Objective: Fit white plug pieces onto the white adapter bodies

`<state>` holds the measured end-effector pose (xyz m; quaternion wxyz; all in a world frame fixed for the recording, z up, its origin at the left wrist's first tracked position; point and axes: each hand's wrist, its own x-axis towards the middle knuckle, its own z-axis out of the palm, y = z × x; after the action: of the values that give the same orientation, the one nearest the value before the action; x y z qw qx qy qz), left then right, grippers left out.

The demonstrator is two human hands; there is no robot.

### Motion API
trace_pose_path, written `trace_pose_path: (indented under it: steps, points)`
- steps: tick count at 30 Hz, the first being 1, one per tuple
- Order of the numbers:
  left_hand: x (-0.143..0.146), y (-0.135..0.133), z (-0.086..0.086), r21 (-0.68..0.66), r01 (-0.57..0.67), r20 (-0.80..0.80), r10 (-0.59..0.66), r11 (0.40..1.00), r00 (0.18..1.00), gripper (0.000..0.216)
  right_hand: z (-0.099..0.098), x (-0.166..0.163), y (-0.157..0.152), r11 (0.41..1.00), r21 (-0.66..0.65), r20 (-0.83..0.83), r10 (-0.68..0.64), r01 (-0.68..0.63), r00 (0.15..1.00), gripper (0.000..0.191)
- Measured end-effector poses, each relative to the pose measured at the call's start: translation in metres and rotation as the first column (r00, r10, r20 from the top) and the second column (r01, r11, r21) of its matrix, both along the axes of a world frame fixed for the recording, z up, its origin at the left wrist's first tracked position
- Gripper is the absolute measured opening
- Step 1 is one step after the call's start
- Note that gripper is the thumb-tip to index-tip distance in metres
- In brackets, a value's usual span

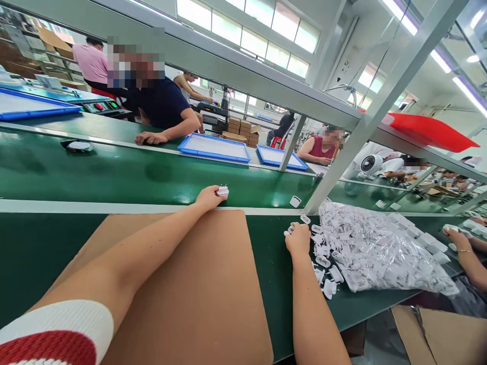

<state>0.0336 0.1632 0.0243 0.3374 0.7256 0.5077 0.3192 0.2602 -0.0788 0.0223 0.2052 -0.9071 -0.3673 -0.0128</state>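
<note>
My left hand [208,198] reaches over the near edge of the green belt, its fingers closed around a white plug adapter [222,191] with thin pins pointing up. Over the green table, my right hand [299,240] pinches a small white plastic piece [288,232], partly covered by the fingers. Just beside it lie loose white plug parts [323,261], spilling from a large clear bag [380,248] packed with more of them. A white square housing [296,202] rests on the belt beyond my right hand.
Brown cardboard [198,284] lies under my left arm. A slanted metal post [342,147] rises behind the bag. Blue-rimmed trays [213,147] stand across the belt [133,177], near a co-worker's arm. A dark-and-white object [78,146] sits on the belt at left. Another person's hand [458,238] works at far right.
</note>
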Motion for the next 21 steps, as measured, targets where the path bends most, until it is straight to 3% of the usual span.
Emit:
trace_pose_path:
  steps: [3,6,10,12,14,16,18,19,21]
  points:
    - [-0.007,0.007,0.003,-0.008,-0.014,-0.022,0.014,1.000,1.000,0.032,0.003,-0.002,-0.001,0.999,0.013,-0.020,0.047,-0.046,0.999,0.040]
    - [-0.014,-0.005,0.014,-0.010,0.014,-0.021,-0.014,1.000,1.000,0.036,0.006,-0.008,0.000,0.993,0.031,-0.047,0.113,-0.112,0.993,0.033]
    - [-0.021,-0.055,0.022,-0.029,0.165,0.002,-0.165,0.986,0.986,0.042,0.014,-0.022,-0.003,0.987,0.022,-0.071,0.163,-0.162,0.984,0.033]
    - [-0.025,-0.090,0.020,-0.063,0.309,0.023,-0.308,0.949,0.951,0.041,0.019,-0.032,-0.005,0.962,0.149,-0.089,0.244,-0.229,0.966,0.044]
    - [-0.027,-0.122,0.015,-0.057,0.471,0.050,-0.469,0.880,0.882,0.037,0.023,-0.046,-0.006,0.867,0.361,-0.191,0.430,-0.344,0.882,0.050]
    - [-0.029,-0.147,0.011,-0.018,0.588,0.069,-0.586,0.808,0.807,0.032,0.026,-0.060,-0.007,0.733,0.512,-0.335,0.650,-0.447,0.682,0.047]
    - [-0.029,-0.162,0.010,-0.010,0.636,0.088,-0.633,0.772,0.769,0.027,0.027,-0.073,-0.007,0.635,0.568,-0.405,0.769,-0.523,0.494,0.039]
    - [-0.029,-0.166,0.010,-0.022,0.642,0.111,-0.637,0.766,0.763,0.026,0.028,-0.078,-0.008,0.603,0.581,-0.398,0.797,-0.547,0.455,0.033]
    - [-0.029,-0.169,0.013,-0.037,0.625,0.183,-0.609,0.780,0.772,0.027,0.030,-0.084,-0.010,0.580,0.617,-0.366,0.810,-0.531,0.459,0.022]
